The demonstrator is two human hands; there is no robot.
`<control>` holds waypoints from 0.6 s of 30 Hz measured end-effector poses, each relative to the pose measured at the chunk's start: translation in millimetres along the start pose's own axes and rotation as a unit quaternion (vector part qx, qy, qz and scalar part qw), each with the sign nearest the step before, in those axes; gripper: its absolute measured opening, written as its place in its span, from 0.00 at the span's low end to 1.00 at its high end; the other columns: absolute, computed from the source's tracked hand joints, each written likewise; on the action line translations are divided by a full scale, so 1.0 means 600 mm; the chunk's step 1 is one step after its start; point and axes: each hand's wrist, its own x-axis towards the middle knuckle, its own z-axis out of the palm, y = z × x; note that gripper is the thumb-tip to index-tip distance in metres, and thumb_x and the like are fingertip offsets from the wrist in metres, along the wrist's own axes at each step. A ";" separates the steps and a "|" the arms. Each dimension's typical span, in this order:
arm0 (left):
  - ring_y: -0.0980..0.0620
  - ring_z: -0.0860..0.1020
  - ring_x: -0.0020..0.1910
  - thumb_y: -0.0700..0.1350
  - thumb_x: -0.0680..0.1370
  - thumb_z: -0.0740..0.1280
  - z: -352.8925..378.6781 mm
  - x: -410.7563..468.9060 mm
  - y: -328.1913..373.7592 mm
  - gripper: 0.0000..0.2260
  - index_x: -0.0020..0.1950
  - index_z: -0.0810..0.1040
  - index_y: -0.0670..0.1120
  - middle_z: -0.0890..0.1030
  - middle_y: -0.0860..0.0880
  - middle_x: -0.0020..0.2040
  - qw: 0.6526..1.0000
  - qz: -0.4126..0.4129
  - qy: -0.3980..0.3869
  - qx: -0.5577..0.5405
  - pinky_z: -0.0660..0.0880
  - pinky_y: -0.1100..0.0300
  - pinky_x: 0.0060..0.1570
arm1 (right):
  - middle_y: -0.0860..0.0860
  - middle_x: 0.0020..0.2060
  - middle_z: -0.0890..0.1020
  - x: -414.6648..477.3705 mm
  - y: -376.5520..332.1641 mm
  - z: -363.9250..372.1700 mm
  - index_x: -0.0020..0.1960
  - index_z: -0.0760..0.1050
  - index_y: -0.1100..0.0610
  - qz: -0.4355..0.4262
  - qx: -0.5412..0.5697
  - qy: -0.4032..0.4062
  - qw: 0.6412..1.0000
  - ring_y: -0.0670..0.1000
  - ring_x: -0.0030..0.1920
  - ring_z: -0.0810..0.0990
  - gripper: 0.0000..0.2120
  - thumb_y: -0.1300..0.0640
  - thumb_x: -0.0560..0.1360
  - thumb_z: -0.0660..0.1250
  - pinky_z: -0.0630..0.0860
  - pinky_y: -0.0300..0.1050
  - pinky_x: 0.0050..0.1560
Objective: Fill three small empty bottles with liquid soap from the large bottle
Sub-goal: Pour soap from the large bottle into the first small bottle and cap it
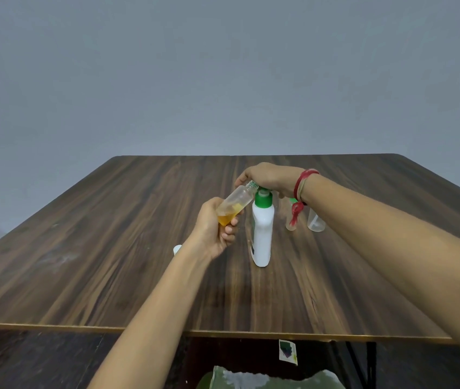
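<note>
Holding a part-filled small bottle (237, 203) beside the large bottle (262, 237).

Your left hand (217, 228) grips the small bottle round its lower half, tilted so its open mouth points toward 2 o'clock and sits just beside the green cap (264, 202); yellow soap pools in its low end, against your fingers. Your right hand (265, 176) arches over that cap with fingers curled down. I cannot tell whether it clamps the cap or only rests there. A red thread (300, 186) is tied at that wrist. The large white bottle stands upright near the middle of the wooden table (110, 248). At its 2 o'clock two clear bottles stand, a nearer one (291, 220) and a farther one (316, 220), partly hidden behind your right wrist. A small white lid (177, 249) lies on the table at the large bottle's 9 o'clock, just beside your left wrist.
</note>
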 end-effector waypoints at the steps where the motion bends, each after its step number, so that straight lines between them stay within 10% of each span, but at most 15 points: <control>1: 0.57 0.63 0.16 0.45 0.77 0.51 -0.002 0.002 0.000 0.16 0.36 0.72 0.41 0.68 0.49 0.23 1.000 0.001 0.009 0.004 0.59 0.70 0.15 | 0.53 0.50 0.72 -0.001 0.001 0.005 0.64 0.74 0.60 0.000 -0.010 0.000 1.000 0.44 0.33 0.66 0.20 0.66 0.80 0.48 0.63 0.34 0.30; 6: 0.57 0.62 0.16 0.45 0.76 0.51 0.004 -0.003 -0.007 0.15 0.34 0.71 0.42 0.68 0.49 0.22 1.000 -0.008 -0.006 -0.002 0.57 0.71 0.15 | 0.58 0.54 0.75 -0.006 -0.002 0.001 0.65 0.74 0.60 0.010 -0.022 -0.011 1.000 0.44 0.33 0.66 0.22 0.69 0.79 0.48 0.63 0.33 0.28; 10: 0.57 0.62 0.16 0.44 0.76 0.51 0.006 -0.004 0.003 0.15 0.34 0.71 0.42 0.68 0.49 0.22 1.000 0.009 0.001 0.008 0.57 0.71 0.15 | 0.50 0.38 0.72 -0.004 0.001 -0.003 0.64 0.75 0.60 0.006 -0.009 -0.011 1.000 0.45 0.33 0.66 0.20 0.67 0.79 0.49 0.63 0.35 0.29; 18: 0.57 0.63 0.17 0.45 0.77 0.51 0.001 -0.005 0.005 0.15 0.35 0.71 0.42 0.69 0.49 0.23 1.000 0.009 -0.006 0.024 0.58 0.69 0.15 | 0.55 0.46 0.75 0.010 0.004 -0.003 0.57 0.78 0.54 0.016 -0.006 -0.012 1.000 0.49 0.38 0.69 0.20 0.65 0.78 0.50 0.68 0.42 0.39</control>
